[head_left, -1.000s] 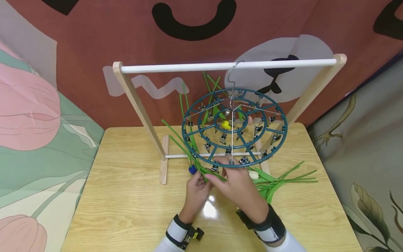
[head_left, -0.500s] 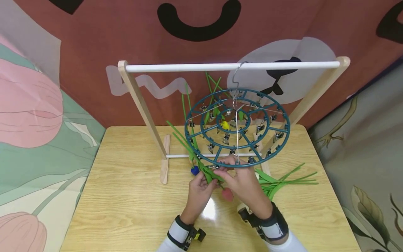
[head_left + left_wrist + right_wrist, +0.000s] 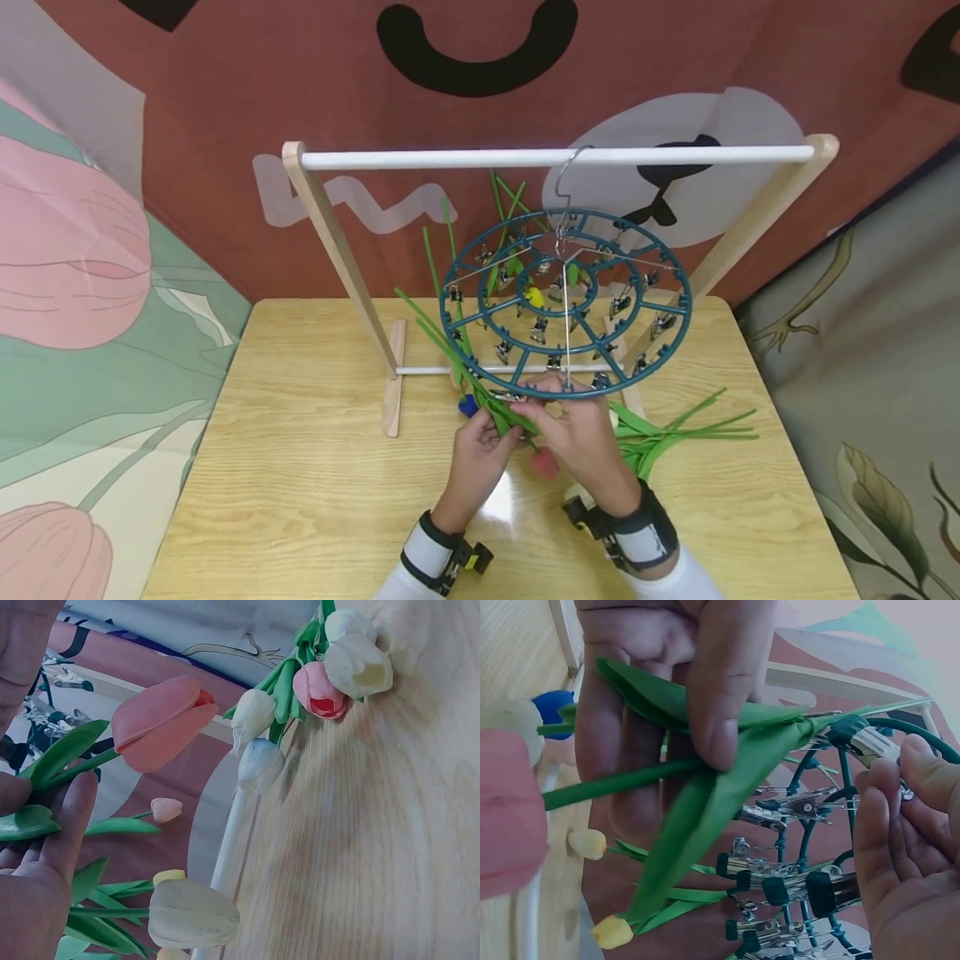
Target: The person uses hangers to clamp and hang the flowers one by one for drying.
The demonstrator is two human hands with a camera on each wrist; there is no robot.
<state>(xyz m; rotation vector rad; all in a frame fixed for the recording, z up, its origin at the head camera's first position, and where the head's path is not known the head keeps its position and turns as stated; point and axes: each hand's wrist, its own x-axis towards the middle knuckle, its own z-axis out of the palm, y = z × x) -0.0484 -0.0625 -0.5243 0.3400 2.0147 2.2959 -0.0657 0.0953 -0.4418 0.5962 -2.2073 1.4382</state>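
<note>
My left hand (image 3: 476, 471) pinches an artificial pink tulip (image 3: 545, 463) by its green stem and leaves, thumb on top. In the right wrist view the pink bloom (image 3: 510, 814) points left, and its leaves (image 3: 697, 817) spread past the left thumb. My right hand (image 3: 588, 442) pinches a metal clip (image 3: 874, 742) on the outer ring of a round teal hanger (image 3: 564, 393). The clip lies sideways, its dark tip at the tulip's stem; whether it grips the stem I cannot tell. A blue tulip (image 3: 468, 406) hangs just left of the hands.
A wooden rack with a white rod (image 3: 450, 158) bears the hanger. Several clips dangle from its rings, and a yellow tulip (image 3: 533, 297) shows behind them. To the right, a bunch of tulips with green stems (image 3: 675, 433) lies on the wooden table (image 3: 300, 483).
The clip at the front of the ring has turned from hanging down to lying sideways, toward the stem, in the right fingers. The pink bloom has come into view below the hands.
</note>
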